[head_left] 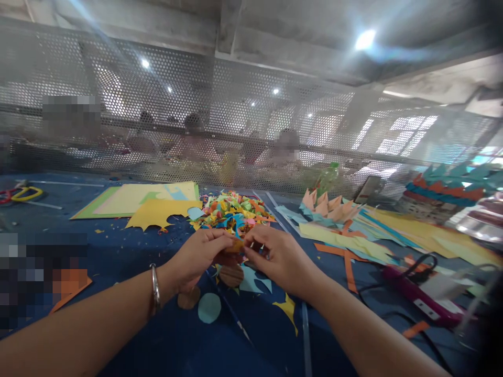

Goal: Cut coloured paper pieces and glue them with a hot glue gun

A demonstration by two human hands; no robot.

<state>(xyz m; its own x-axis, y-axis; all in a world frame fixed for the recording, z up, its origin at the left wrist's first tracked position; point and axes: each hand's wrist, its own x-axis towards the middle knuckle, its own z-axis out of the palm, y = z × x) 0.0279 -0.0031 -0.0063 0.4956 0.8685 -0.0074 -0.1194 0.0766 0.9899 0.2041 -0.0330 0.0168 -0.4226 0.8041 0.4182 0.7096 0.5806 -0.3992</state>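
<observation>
Over the blue tabletop [157, 335], my left hand [200, 254] pinches a small orange-yellow piece of paper [237, 245] between thumb and fingers. On its other side, my right hand [281, 256] has thumb and fingertips closed at its edge. The fingers hide part of the piece. Just below lie a brown paper circle [231, 275], a second brown circle [188, 298] partly beneath my left hand, and a light blue circle [209, 308]. A light blue offcut [251, 281] with curved cuts rests under my right hand. Beyond both hands rises a heap of colourful folded paper bits [236, 207].
Yellow cut-out paper [157, 213] overlaps stacked sheets [108, 201] at left. Scissors [27, 194] lie far left, near another person's hand area, which is blurred out. At right are pointed folded paper [328, 206], paper strips [349, 243] and a purple power strip [426, 301] with cables.
</observation>
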